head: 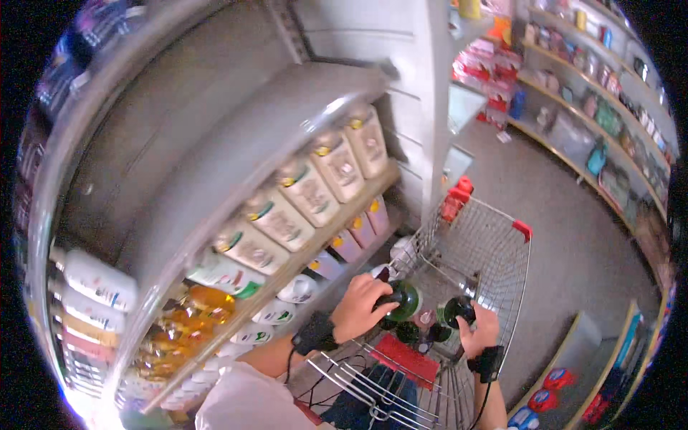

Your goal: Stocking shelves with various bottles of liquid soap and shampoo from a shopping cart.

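Note:
My left hand (361, 306) grips a dark green bottle (407, 301) by its black top, over the near end of a wire shopping cart (497, 258). To its right, my right hand (479, 329) is closed around the black top of a second bottle (458, 312), also greenish. Both bottles are seen nearly from above. Below and between them, more dark bottles (411, 333) lie in the cart, partly covered by my hands. A red plastic panel (406, 360) is on the cart's near side. Black bands wrap both my wrists.
On my left, a shelf (344, 207) carries several cream-coloured bottles (309, 191), amber bottles (183, 328) and white bottles (99, 279). A white post (432, 107) stands beyond the cart. More stocked shelves (591, 123) curve along the right, across the grey floor (559, 242).

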The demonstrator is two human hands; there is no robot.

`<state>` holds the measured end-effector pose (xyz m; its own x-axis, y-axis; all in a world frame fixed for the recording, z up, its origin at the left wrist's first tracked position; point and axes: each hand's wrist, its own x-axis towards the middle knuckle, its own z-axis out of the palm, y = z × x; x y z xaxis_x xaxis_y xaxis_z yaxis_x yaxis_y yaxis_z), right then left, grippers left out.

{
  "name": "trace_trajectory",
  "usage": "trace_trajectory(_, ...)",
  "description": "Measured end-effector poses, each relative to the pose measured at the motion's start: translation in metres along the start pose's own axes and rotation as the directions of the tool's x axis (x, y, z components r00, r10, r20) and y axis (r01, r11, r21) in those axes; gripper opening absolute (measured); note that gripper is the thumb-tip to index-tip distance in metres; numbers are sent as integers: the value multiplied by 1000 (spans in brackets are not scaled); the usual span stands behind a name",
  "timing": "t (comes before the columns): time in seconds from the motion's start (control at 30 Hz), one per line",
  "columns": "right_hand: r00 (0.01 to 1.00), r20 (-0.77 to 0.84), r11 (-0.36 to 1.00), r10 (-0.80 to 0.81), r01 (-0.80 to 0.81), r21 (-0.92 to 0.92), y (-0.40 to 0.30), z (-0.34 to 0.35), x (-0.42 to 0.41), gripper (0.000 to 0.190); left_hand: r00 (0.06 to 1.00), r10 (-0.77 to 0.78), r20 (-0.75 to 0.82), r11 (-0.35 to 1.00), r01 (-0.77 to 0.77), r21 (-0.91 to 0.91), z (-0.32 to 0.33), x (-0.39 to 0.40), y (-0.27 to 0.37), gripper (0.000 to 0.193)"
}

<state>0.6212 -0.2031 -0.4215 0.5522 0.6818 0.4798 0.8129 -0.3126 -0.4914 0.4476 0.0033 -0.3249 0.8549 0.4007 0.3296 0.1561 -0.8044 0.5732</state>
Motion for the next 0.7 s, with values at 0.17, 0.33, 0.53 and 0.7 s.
trace_trajectory(0.17, 995, 64, 972, 82, -94, 215, -43, -46, 6, 42, 999, 33, 38, 999, -34, 7, -99, -36, 60, 23)
trace_trajectory(0.33, 994, -13, 912, 105, -91, 399, -114, -84, 19, 39, 990, 65, -126, 997, -59, 56, -183, -82, 96, 22)
trace_trajectory(0.53, 995, 56, 770, 81, -98, 630, -209, -106, 30, 42, 986, 74, -152, 984, -47, 171, -260, -140, 113, 24)
trace_trajectory(0.7, 997, 15, 618, -82, 39, 785, -293, -111, 52, 45, 975, 177, -131, 958, -140, 251, -323, -153, 130, 20)
